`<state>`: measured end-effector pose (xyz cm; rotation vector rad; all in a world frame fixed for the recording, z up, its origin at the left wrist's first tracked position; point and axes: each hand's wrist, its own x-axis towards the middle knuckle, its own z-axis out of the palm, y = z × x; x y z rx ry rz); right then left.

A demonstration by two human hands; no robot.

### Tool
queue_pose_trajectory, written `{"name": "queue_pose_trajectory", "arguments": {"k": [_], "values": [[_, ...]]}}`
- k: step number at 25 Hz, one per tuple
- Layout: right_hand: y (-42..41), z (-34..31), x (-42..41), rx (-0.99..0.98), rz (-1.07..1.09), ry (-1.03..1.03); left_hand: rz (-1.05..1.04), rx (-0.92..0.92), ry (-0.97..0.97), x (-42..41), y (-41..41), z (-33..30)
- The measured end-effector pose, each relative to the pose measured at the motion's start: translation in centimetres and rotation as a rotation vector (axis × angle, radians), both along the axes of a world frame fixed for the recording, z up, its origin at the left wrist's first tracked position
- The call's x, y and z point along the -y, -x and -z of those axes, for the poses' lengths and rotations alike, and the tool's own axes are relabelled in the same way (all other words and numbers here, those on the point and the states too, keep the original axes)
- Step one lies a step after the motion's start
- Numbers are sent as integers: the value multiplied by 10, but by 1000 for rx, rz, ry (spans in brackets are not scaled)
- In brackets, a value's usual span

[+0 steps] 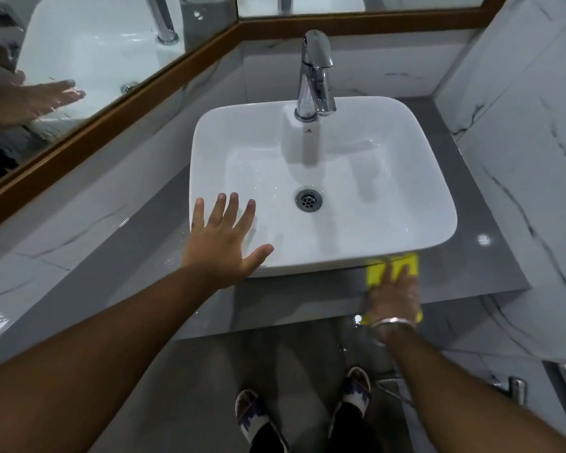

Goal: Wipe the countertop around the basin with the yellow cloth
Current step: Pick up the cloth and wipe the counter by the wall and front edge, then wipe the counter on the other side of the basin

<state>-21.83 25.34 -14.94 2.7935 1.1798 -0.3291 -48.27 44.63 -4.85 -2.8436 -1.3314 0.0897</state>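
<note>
A white rectangular basin (324,178) sits on a grey countertop (291,299). The yellow cloth (378,273) lies flat on the countertop just in front of the basin's near right corner. My right hand (394,297) presses down on the cloth with flat fingers and covers most of it; a metal bangle is on that wrist. My left hand (224,240) hovers over the basin's near left rim with fingers spread and nothing in it.
A chrome tap (316,76) stands at the back of the basin, with the drain (308,199) in the bowl. Marble walls close in left and right, and a wood-framed mirror (89,60) is at the left. Below the counter's front edge are my sandalled feet (356,390).
</note>
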Motion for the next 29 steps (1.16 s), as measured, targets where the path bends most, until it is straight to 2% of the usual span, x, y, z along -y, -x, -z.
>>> {"name": "queue_pose_trajectory", "arguments": {"k": [1,2,3,4,6,7,8,9,10,11,13,14,16,17,18,20,21,23,24,25,27,29], "values": [[39,-4,-13,-99,-48,-10,-1,3,1,0,0,-1],[81,-4,-23,-175,-184,-74,5,5,3,-1,1,-1],[119,-1,-25,-239,-397,-147,14,5,6,-1,1,-2],[147,2,-26,-294,-594,-136,20,2,12,-1,1,-2],[154,-1,-23,-365,-726,-114,22,5,17,-1,2,-2],[130,-7,-20,-333,-710,-156,21,3,16,-1,2,-2],[91,-6,-14,-353,-571,-171,19,-3,15,-1,2,-2],[49,-8,-7,-338,-453,-102,17,-12,13,-1,2,-2],[0,-8,5,-198,-399,-49,13,-18,11,-1,0,-2],[-46,-9,18,-149,-322,5,6,-23,6,0,0,-2],[-111,-5,36,-131,-98,-67,8,-31,-5,1,-3,-2],[-117,-7,38,-124,50,-81,7,-38,-4,1,-3,-2],[-76,-14,22,-47,233,-34,4,-50,-10,0,-1,-1],[-49,-22,9,-109,255,-1,4,-52,-19,0,-1,-1],[-22,-25,-3,-170,149,-6,6,-54,-24,0,-2,-1],[44,-25,-16,-192,-272,-21,7,-56,-15,0,-2,-2],[73,-28,-19,-267,-406,-9,5,-53,-16,1,-1,-2],[91,-36,-27,-371,-512,96,6,-48,-18,0,-1,-2],[87,-42,-28,-398,-527,83,8,-48,-9,0,-1,-2],[77,-52,-27,-397,-552,42,8,-43,2,-1,0,-2],[51,-80,-17,-384,-659,-201,1,-32,0,0,0,-1],[23,-108,-13,-262,-755,-432,-1,-20,-11,-1,0,0]]}}
